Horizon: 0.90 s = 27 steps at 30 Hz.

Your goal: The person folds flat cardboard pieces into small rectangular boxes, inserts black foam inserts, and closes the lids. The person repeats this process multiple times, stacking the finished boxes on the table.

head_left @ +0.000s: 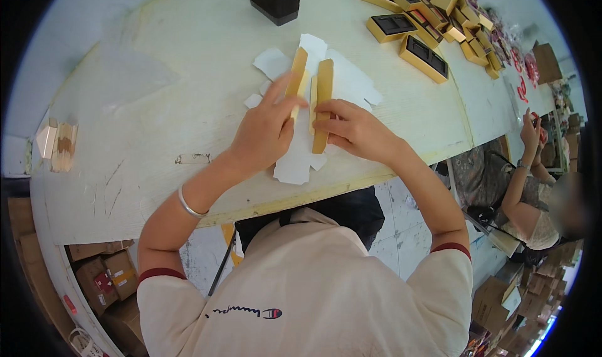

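Observation:
A gold and white card box blank point(324, 96) lies in front of me on the table, its two long gold sides bent upward with a narrow gap between them. On its left side, my left hand point(266, 128) is closed around the raised gold edge, thumb toward the gap. My right hand point(359, 130) pinches the right gold side between thumb and fingers near its lower half. Beneath the blank are more flat white card blanks point(351, 81), spread at different angles. How the fingertips meet the card inside the gap is partly hidden.
A stack of black trays point(274, 4) stands beyond the blanks. Gold boxes with black inserts point(424, 58) crowd the far right. Folded card pieces point(63, 147) sit at the left edge, and clear plastic film point(141, 74) lies far left. A co-worker's hand point(531, 131) is at the right.

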Motion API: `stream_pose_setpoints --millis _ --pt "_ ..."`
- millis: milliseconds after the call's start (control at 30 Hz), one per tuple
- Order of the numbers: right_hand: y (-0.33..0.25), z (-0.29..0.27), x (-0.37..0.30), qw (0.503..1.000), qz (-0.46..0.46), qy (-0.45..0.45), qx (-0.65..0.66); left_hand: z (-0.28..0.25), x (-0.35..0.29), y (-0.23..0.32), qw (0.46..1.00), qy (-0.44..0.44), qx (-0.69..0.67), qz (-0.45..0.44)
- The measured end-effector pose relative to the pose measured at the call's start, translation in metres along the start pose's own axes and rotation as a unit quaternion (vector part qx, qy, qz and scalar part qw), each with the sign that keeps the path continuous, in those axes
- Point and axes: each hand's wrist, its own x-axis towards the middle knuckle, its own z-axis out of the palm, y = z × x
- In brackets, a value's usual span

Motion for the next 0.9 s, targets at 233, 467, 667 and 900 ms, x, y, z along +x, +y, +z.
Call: stream_pose_setpoints --millis 233,467,667,900 --pt "0.006 0.001 0.001 0.993 0.047 0.016 0.104 -0.031 0.004 -0.016 0.975 -0.154 -0.018 0.160" --pt "-0.013 0.000 0.021 0.963 0.183 -0.021 0.198 0.000 0.010 -0.015 0.992 -0.054 -0.022 0.108" --pt "-0.012 0.008 0.023 0.952 0.220 0.003 0.213 -0.003 0.012 0.002 0.996 -0.060 -0.065 -0.019" --pt "-0.034 -0.016 0.012 0.970 0.140 0.000 0.197 -0.008 0.001 0.004 0.993 0.040 -0.110 0.011"
